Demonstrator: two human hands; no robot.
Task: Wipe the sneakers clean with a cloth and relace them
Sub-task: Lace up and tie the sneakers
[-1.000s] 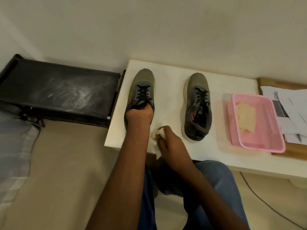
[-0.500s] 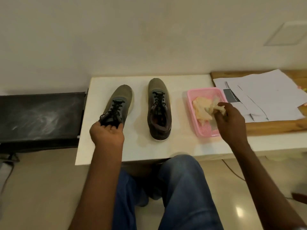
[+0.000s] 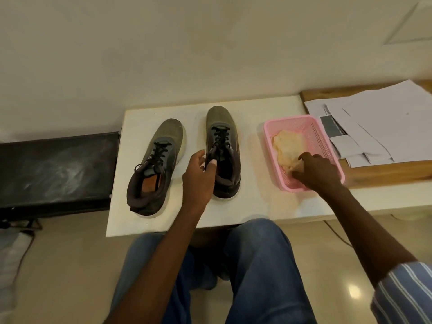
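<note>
Left sneaker (image 3: 156, 168): we find it on the white tabletop (image 3: 254, 202), sole down, toe pointing away from the person and leaning a little to the right; its long axis runs from the near edge toward the wall. Black laces are threaded, and the opening shows an orange insole.
Right sneaker (image 3: 223, 136): we find it just beside the first, apart from it, sole down, toe pointing straight away toward the wall; its long axis is nearly parallel to the other's, and it sits slightly further back.
Left hand (image 3: 199, 177): we note it at the inner side of the right sneaker's collar, thumb and fingers partly spread and reaching onto the rim by the laces. We cannot tell whether it has closed on the shoe.
Right hand (image 3: 316, 170): we note it inside the pink basket (image 3: 327, 136), fingers curled down and pinching the near end of the cloth (image 3: 286, 147).
Cloth: pale yellow, crumpled, lying in the basket.
Basket: on the tabletop to the right of the sneakers, near the right one but apart from it.
Papers (image 3: 378, 122): white sheets on a wooden surface (image 3: 383, 175) right of the basket.
Black bench (image 3: 56, 169): left of the tabletop, its top scuffed white.
Person: seated, in blue jeans (image 3: 264, 272), a striped sleeve (image 3: 404, 295) on the right arm.
</note>
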